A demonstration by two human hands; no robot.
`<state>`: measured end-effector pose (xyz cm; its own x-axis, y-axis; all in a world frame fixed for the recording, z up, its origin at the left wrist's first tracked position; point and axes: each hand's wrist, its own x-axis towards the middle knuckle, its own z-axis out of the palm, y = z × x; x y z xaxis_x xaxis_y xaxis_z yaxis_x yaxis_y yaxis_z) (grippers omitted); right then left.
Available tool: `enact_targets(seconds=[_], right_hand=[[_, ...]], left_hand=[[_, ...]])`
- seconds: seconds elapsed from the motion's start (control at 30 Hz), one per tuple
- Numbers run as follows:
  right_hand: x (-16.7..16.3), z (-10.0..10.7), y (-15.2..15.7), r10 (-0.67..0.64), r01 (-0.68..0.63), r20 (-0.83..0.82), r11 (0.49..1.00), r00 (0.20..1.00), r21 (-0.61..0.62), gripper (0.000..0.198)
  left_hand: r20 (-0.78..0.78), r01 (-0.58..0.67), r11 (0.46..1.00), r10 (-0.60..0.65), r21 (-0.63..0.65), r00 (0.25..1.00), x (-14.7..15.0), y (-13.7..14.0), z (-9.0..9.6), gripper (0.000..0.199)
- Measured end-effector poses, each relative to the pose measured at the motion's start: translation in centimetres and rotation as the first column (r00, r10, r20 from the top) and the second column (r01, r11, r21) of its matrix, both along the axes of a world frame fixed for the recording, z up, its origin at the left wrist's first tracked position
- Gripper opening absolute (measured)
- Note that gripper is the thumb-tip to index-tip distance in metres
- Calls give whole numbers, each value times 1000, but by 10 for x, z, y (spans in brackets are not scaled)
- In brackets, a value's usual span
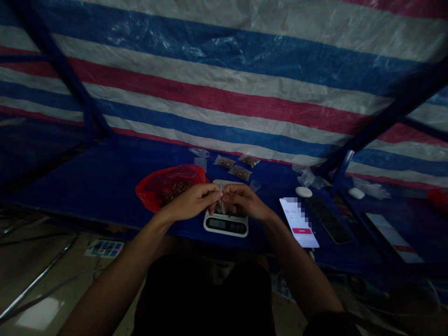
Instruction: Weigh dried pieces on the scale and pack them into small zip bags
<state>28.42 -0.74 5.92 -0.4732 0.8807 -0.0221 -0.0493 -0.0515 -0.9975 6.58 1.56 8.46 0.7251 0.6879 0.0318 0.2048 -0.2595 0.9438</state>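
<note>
Both hands meet above a white digital scale (227, 232). My left hand (199, 199) pinches one side of a small clear plastic bag (221, 205), and my right hand (243, 199) pinches the other side close by. What the bag holds is mostly hidden by my fingers. Just left of the scale lies an open red plastic bag (149, 189) with brown dried pieces (177, 189) inside. Behind the scale are three small filled bags: one (224, 162) at left, one (249, 160) at right, one (240, 173) in front.
On the blue table (87, 186), a lit phone (299, 224) and a dark phone (332, 224) lie at right, beside a white case (303, 192) and crumpled clear bags (308, 177). A small clear cup (255, 185) stands near the scale. Striped sheeting (224, 93) and blue frame bars (66, 74) close the back.
</note>
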Motion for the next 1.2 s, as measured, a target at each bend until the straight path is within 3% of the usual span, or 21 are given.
enact_targets(seconds=[0.13, 0.2, 0.27, 0.33, 0.37, 0.53, 0.63, 0.73, 0.83, 0.97, 1.2], right_hand=[[-1, -4, 2, -129, 126, -71, 991, 989, -39, 26], [-3, 1, 3, -131, 131, -27, 991, 991, -6, 24], [-6, 8, 5, -113, 113, 1, 992, 994, 50, 22], [-9, 15, 7, -100, 100, -8, 991, 995, 90, 20], [-10, 19, 9, -91, 92, -12, 991, 996, 102, 19], [-20, 28, 14, -41, 37, 21, 990, 999, 134, 28], [-28, 26, 15, -94, 91, 7, 979, 996, 185, 35], [-30, 18, 20, -198, 162, 67, 921, 978, 353, 38], [-26, 5, 29, -310, 165, 218, 846, 925, 506, 36], [-18, -13, 43, -350, 161, 272, 829, 896, 535, 38], [-8, -19, 45, -394, 199, 237, 794, 888, 575, 39]], left_hand=[[44, -41, 999, 43, -34, 998, -3, -1, -1, 41], [2, -140, 986, 140, 92, 990, -3, -4, 1, 40], [1, -248, 925, 259, 287, 966, -2, -7, 2, 38], [49, -297, 853, 306, 429, 951, -2, -9, 2, 67], [59, -293, 843, 299, 451, 952, -2, -9, 2, 77], [88, -346, 883, 336, 317, 938, -6, -8, -8, 44], [118, -421, 847, 406, 325, 906, -13, -7, -7, 41], [52, -436, 802, 456, 408, 888, -30, -2, 3, 41], [-221, -297, 802, 461, 519, 859, -57, 11, 19, 42], [-565, -59, 810, 457, 584, 687, -86, 30, 33, 40], [-817, 386, 728, 434, 566, 379, -73, 41, 48, 39]])
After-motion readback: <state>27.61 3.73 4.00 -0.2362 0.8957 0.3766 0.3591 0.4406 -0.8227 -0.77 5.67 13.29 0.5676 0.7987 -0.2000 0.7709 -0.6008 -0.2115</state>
